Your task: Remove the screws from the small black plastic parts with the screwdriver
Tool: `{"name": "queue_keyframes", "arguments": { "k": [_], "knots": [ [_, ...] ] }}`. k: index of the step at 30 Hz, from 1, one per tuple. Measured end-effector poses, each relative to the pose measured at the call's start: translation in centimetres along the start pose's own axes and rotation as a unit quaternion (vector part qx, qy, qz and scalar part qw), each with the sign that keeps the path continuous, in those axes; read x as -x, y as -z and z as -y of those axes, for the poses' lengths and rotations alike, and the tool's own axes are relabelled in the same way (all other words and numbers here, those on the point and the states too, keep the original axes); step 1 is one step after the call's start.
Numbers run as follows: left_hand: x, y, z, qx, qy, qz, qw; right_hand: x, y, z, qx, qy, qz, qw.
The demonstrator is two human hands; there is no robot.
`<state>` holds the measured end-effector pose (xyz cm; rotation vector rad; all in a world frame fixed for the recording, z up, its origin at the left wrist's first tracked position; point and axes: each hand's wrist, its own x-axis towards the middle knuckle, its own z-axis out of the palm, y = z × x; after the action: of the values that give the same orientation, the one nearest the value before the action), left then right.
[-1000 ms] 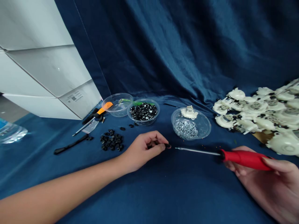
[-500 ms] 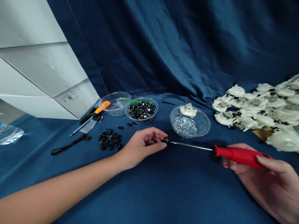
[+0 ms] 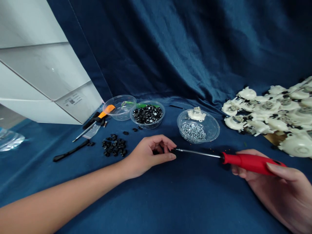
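In my right hand point(image 3: 275, 175) is a screwdriver point(image 3: 251, 162) with a red handle, its metal shaft pointing left. The shaft's tip meets a small black part point(image 3: 173, 150) at the fingertips of my left hand point(image 3: 151, 154). My left thumb and fingers are closed around that part and hide much of it. Left of this hand lies a pile of small black parts point(image 3: 114, 145). Behind the hands stand a clear bowl of silvery screws point(image 3: 193, 132), with a cream plastic piece point(image 3: 196, 113) on its far side, and a clear bowl of black parts point(image 3: 148, 114).
White boxes point(image 3: 44, 71) are stacked at the left. An orange-handled tool point(image 3: 106, 111), a clear lid point(image 3: 119, 115) and a black strip point(image 3: 70, 151) lie near them. Cream plastic housings point(image 3: 265, 110) are heaped at the right. A blue cloth point(image 3: 156, 204) covers the table.
The gap between screwdriver tip and black part has closed; they now touch. My left hand has shifted slightly right, while my right hand stays nearly in place.
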<state>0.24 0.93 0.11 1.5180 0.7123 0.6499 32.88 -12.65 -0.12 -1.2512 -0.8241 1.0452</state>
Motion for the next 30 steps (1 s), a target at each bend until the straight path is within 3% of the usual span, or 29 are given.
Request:
{"name": "queue_keyframes", "arguments": {
  "k": [5,17,23,30],
  "knots": [
    [-0.1,0.1,0.0,-0.005,0.001,0.007,1.0,0.1,1.1,-0.8,-0.014,-0.022,0.021,0.999],
    [0.0,0.0,0.1,0.001,0.022,-0.012,1.0,-0.2,1.3,-1.1,-0.043,-0.065,0.008,0.997],
    [-0.1,0.0,0.3,0.018,0.031,-0.044,0.998,-0.6,1.2,-1.6,0.071,-0.008,-0.054,0.996],
    [0.0,0.1,0.4,-0.003,0.02,-0.031,0.999,-0.6,1.2,-2.2,-0.006,-0.011,-0.065,0.998]
  ]
}}
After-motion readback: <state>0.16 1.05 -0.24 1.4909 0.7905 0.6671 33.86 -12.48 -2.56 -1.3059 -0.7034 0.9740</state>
